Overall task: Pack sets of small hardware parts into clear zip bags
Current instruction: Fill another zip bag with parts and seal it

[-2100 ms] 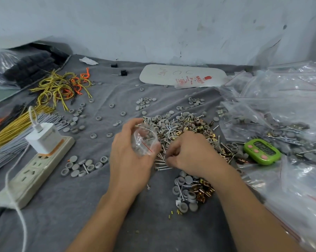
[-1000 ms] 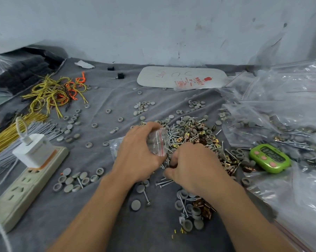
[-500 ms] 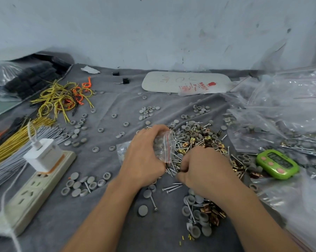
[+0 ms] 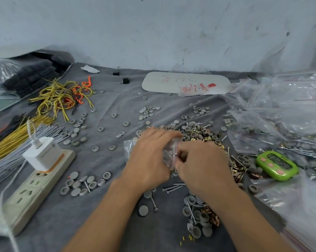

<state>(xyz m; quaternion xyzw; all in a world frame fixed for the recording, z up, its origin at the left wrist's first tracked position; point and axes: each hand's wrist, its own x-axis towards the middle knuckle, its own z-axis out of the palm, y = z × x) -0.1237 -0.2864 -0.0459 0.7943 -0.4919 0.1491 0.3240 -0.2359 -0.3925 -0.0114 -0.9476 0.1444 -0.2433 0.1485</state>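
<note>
Zip bag (image 4: 169, 155), small and clear with a red strip along its mouth, is held at the centre of the frame over the bench (image 4: 117, 104), which is covered with grey cloth. It is gripped by the left hand (image 4: 150, 159), whose fingers are curled round its left side. Its mouth edge is pinched by the right hand (image 4: 202, 166) with curled fingers. Something grey can be made out inside the zip bag, but what and how many cannot be told.

Just behind the hands a pile of parts (image 4: 199, 133) is spread out, with screws, grey caps and brass clips mixed together. A smaller heap (image 4: 199, 220) of the same parts lies under the right forearm, toward the bottom of the frame. A few loose screws (image 4: 172, 188) are seen between the two wrists. A flat clear bag (image 4: 128, 147) shows partly from under the left hand.

A green timer (image 4: 277, 165) is set right of centre, beside a heap of filled bags (image 4: 280, 115) along the right side. At lower left a power strip (image 4: 31, 193) is laid, with a white charger (image 4: 42, 155) plugged into it. A cluster of grey caps (image 4: 84, 184) lies between the strip and the left forearm. Yellow wires (image 4: 62, 95) are tangled at upper left.
</note>
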